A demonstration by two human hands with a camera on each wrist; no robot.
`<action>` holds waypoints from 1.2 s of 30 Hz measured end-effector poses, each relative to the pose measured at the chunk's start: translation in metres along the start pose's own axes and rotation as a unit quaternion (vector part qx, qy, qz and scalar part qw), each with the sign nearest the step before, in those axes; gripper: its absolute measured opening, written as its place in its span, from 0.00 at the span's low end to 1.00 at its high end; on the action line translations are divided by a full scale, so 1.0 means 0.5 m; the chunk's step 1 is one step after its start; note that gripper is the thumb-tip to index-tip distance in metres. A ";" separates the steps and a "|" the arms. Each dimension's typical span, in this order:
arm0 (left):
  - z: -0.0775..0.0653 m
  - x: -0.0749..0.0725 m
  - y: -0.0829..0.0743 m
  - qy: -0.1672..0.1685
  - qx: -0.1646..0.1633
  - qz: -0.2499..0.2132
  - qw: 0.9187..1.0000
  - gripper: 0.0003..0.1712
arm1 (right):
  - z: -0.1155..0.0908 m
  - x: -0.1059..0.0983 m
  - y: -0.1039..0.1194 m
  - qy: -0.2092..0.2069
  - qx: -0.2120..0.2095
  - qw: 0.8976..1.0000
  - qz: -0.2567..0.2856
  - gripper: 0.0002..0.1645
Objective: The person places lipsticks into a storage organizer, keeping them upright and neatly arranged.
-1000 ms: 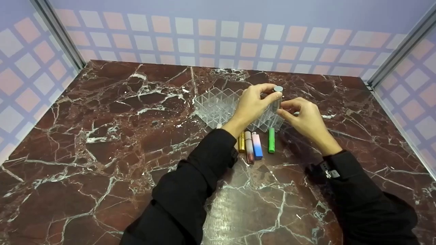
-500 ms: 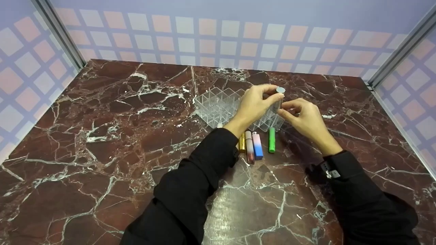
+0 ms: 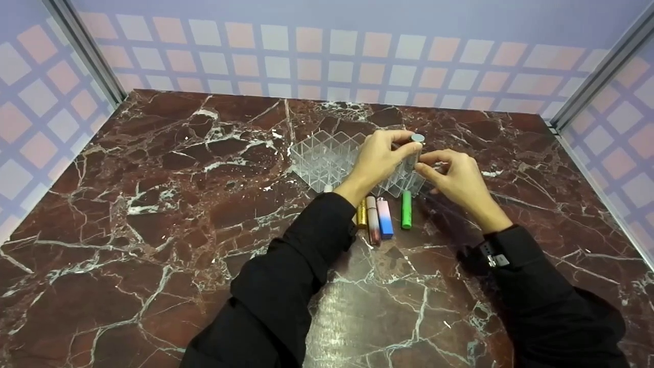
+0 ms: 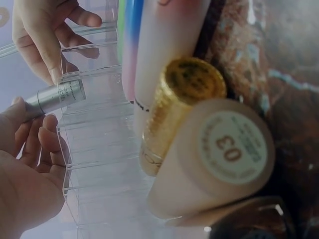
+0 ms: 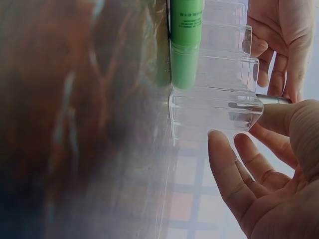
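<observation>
Silver tube [image 4: 55,100] slightly lower; left fingers [image 3: 400,135] partly hide organizer [image 3: 323,156]

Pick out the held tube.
The silver tube, pinched by the left hand; the green tube, gold tube and pink-and-blue tube lie on the table.

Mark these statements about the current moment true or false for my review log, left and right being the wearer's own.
1. The left hand holds a silver tube. True.
2. The green tube stands upright. False: it lies on the table beside the clear organizer.
3. The pink-and-blue tube lies right of the green tube. False: it lies left.
4. A beige container is labelled 03. True.
5. The right hand rests on the table. False: it is raised beside the silver tube.
</observation>
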State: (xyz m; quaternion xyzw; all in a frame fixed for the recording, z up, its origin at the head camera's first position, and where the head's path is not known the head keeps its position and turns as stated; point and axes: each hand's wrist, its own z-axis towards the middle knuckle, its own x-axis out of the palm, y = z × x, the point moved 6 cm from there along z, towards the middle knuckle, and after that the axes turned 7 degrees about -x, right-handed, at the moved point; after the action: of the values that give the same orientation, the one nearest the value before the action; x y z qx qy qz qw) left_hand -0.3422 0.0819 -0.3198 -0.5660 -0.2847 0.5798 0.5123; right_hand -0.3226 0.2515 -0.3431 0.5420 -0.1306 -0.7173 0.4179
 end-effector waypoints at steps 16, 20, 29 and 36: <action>-0.003 0.004 0.003 0.007 -0.018 0.064 0.998 0.21 | 0.001 -0.007 0.007 -0.002 -0.002 1.000 -0.009 0.14; -0.002 0.005 0.004 0.007 -0.017 0.073 0.997 0.21 | 0.002 -0.008 0.009 0.000 -0.001 1.000 -0.005 0.13; -0.001 0.008 0.004 0.011 -0.016 0.090 0.996 0.20 | 0.003 -0.008 0.009 0.007 0.000 1.000 -0.013 0.13; -0.003 0.010 0.005 0.019 -0.011 0.113 0.993 0.22 | 0.000 -0.010 0.009 0.017 0.004 1.000 -0.020 0.15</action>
State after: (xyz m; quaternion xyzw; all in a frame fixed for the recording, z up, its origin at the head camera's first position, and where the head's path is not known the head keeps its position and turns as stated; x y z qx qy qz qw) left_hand -0.3408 0.0856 -0.3243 -0.6111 -0.2155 0.6195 0.4431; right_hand -0.3204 0.2524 -0.3369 0.5581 -0.1159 -0.7157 0.4035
